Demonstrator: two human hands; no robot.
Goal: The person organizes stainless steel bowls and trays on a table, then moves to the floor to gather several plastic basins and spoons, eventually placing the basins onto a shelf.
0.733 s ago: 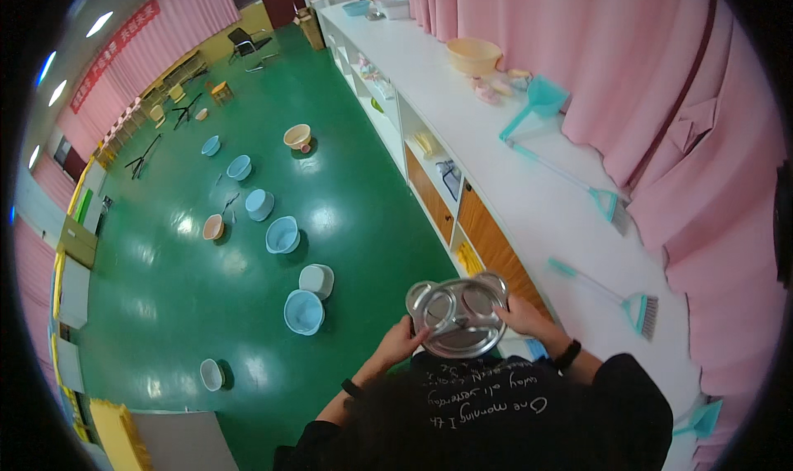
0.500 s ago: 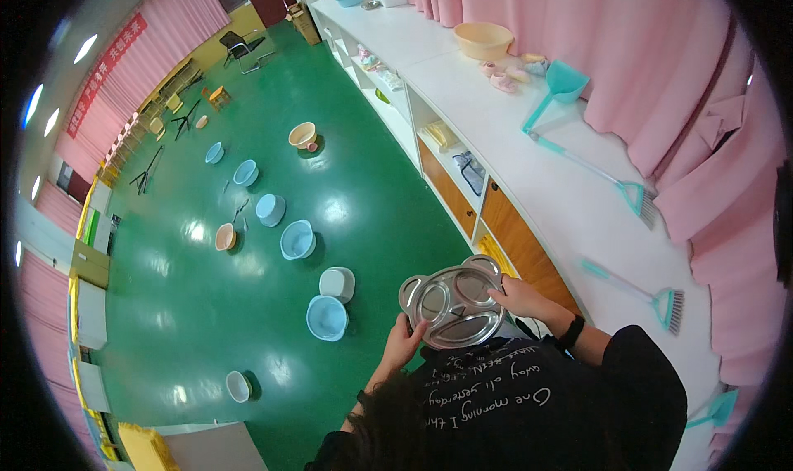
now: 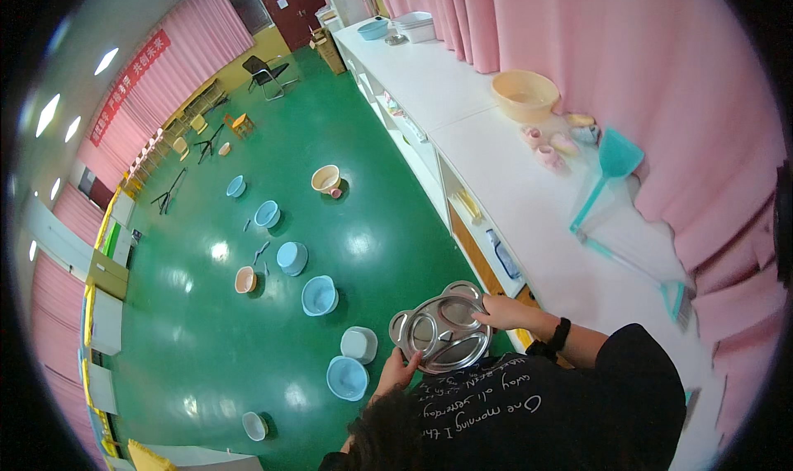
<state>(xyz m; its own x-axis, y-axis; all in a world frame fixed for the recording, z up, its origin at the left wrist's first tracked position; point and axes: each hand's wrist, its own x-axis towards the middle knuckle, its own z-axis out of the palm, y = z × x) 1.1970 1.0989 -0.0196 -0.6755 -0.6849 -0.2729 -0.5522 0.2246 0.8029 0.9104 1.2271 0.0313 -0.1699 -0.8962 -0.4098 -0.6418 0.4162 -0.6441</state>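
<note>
Between my two hands is a shiny metal divided plate (image 3: 444, 337) with two ear-like lobes, two round compartments and one wide oval one. My left hand (image 3: 398, 372) grips its lower left edge, thumb on top. My right hand (image 3: 505, 312) is closed on the right edge, the thumb lying over the rim; its other fingers are hidden underneath. The compartments show no contents. I hold the plate close before my black shirt, above the green floor and beside the white cabinet.
A long white cabinet (image 3: 471, 132) runs along my right, bearing a yellow basin (image 3: 526, 95), small pink shoes (image 3: 547, 153), a teal dustpan (image 3: 615, 157) and a teal brush (image 3: 676, 300). Several basins, among them a blue one (image 3: 347, 378), are scattered over the green floor. A black chair (image 3: 266, 75) stands far off.
The view has shifted along the cabinet: its yellow basin and dustpan appear nearer, and the floor basins sit lower and farther right in view. Both hands still hold the divided plate.
</note>
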